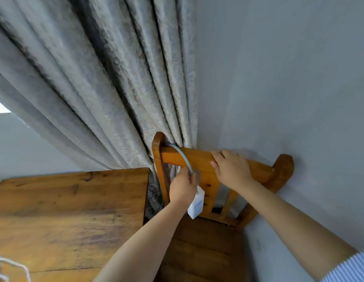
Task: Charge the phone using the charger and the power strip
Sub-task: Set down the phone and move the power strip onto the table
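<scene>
A white power strip (pixel 196 205) hangs upright in front of the wooden chair's backrest (pixel 199 157), and my left hand (pixel 182 187) is closed around its upper end. Its grey cord (pixel 182 155) arches up over the backrest's top rail and goes behind the curtain. My right hand (pixel 231 166) rests on the top rail, fingers curled over it. A white cable (pixel 12 265) lies at the lower left corner of the wooden table (pixel 65 210). No phone or charger block is visible.
A heavy grey patterned curtain (pixel 95 78) hangs behind the table and chair. A pale wall (pixel 289 88) runs along the right, tight against the chair. The chair seat (pixel 203 247) lies below my arms.
</scene>
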Demonstrator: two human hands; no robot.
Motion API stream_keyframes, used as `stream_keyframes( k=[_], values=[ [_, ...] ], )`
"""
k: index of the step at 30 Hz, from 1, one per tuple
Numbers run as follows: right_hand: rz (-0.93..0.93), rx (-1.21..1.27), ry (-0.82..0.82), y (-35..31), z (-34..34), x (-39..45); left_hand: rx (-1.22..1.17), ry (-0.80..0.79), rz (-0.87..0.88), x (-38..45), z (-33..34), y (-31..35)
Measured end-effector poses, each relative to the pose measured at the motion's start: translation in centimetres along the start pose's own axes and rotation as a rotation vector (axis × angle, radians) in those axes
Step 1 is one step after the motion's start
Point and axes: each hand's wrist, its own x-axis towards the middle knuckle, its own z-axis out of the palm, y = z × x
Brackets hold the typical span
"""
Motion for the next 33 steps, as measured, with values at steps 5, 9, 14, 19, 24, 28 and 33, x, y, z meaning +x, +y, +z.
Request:
stream_keyframes(
  k=[5, 9, 14, 19, 24, 28, 33],
  values=[
    [-0.019, -0.011, 0.011, 0.1, 0.1, -0.1, 0.016, 0.168, 0.039, -0.3, -2.1, 0.2],
    [-0.015, -0.001, 0.011, -0.2, 0.0, -0.2, 0.074, 0.254, 0.139, 0.7, -5.3, 1.2],
    [-0.003, -0.011, 0.015, -0.1, 0.2, -0.3, 0.062, 0.351, 0.111, 2.7, -8.3, 2.5],
    [0.036, -0.009, 0.035, -0.3, 0.5, -0.2, 0.102, 0.381, 0.077, 2.0, -11.2, 0.5],
    [0.078, 0.070, 0.088, -2.5, 0.0, -0.3, 0.144, 0.381, 0.065, 0.0, -14.2, -1.7],
    [-0.143, 0.288, 0.113, -7.5, -0.7, -0.1, 0.125, 0.342, 0.125, -3.0, -16.6, -4.1],
    [-0.341, 0.492, -0.022, -14.8, -1.9, 1.1, 0.021, 0.163, 0.123, -8.0, -20.2, -7.0]
  ],
)
